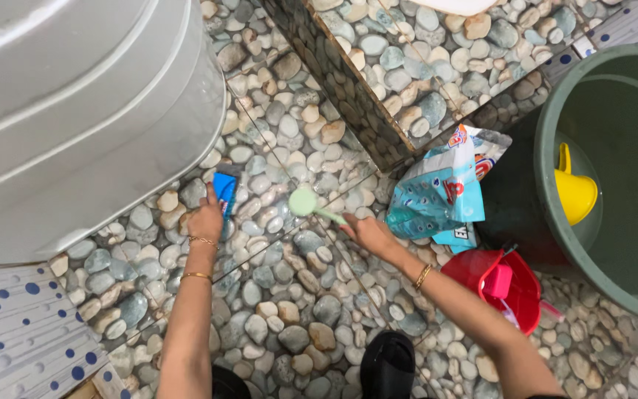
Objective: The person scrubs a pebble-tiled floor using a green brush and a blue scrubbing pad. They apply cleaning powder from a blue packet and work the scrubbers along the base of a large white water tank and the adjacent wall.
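A pale green round-headed plastic scrub brush [306, 202] lies head-down on the pebble-patterned tile floor [297, 310], its handle closed in the right hand [367, 233]. At nine o'clock from it, the left hand [206, 219] closes around a blue rectangular scrubber [224, 189], beside a large grey ribbed tank [75, 111]. At three o'clock sit a blue detergent bag [441, 196], a red plastic pail [496, 284] and a green bucket [614, 177].
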